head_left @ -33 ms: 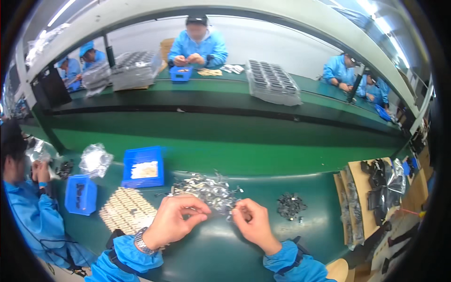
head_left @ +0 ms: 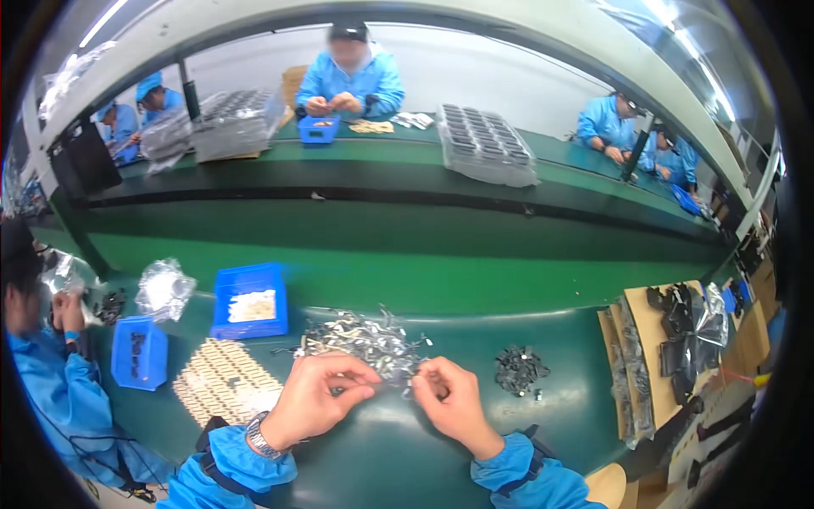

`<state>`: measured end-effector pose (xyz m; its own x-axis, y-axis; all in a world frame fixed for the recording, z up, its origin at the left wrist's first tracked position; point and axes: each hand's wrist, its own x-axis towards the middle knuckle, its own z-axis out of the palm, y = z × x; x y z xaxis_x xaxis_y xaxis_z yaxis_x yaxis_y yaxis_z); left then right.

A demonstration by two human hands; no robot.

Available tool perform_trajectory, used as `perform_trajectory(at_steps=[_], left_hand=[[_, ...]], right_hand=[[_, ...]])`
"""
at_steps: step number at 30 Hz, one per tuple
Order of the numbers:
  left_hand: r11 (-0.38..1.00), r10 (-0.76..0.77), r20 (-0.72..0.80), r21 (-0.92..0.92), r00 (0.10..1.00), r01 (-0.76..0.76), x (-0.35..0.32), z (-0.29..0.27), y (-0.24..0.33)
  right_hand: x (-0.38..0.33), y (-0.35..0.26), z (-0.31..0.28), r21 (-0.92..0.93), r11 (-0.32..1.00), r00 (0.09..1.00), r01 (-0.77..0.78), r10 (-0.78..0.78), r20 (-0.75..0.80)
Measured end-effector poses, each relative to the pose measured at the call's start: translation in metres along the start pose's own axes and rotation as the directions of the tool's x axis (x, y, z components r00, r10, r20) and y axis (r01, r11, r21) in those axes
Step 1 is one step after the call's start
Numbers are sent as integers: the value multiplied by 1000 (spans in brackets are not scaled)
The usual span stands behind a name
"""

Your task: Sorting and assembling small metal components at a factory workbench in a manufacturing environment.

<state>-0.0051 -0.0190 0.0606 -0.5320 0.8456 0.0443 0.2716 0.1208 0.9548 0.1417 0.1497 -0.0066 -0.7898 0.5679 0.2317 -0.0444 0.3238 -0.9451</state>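
Observation:
At the near edge of a loose pile of small silvery parts with thin dark wires (head_left: 365, 339), both my hands work close together. My left hand (head_left: 320, 397) is closed, thumb and forefinger bent toward each other; whatever sits in the pinch is too small to tell. My right hand (head_left: 456, 409) has its fingers curled in, the tips touching the pile's right edge, where a tiny piece shows unclearly. To the right of it lies a heap of small black parts (head_left: 521, 371). A tan sheet with rows of small marks or pieces (head_left: 222, 382) lies left of my left wrist.
Two blue bins stand at the left, one with pale pieces (head_left: 222, 284), one with dark parts (head_left: 153, 365). Beside them is a clear plastic bag (head_left: 165, 290). Cardboard with black packed parts (head_left: 661, 348) stands right. A co-worker (head_left: 51, 382) sits left; others sit beyond the bench.
The whole view has shifted slightly, so the bench things sit a little farther left. My right fingertips have moved slightly; both hands stay closed at the pile.

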Motion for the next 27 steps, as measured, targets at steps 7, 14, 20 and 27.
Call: perform_trajectory(at_steps=[7,14,20,27], left_hand=[[905,-99,135,-399,986,145,2,32,-54],[843,-137,118,-508,983,179,-5,35,-51],[891,-124,104,-427,987,157,-4,30,-41],[944,-35,83,-324,996,60,-5,32,-46]], right_hand=[[-12,8,-7,271,950,971,-158,100,215],[-14,4,-12,529,787,908,-318,92,409],[-17,3,-9,503,790,907,-351,153,393],[-16,4,-11,428,833,902,-352,180,392]])
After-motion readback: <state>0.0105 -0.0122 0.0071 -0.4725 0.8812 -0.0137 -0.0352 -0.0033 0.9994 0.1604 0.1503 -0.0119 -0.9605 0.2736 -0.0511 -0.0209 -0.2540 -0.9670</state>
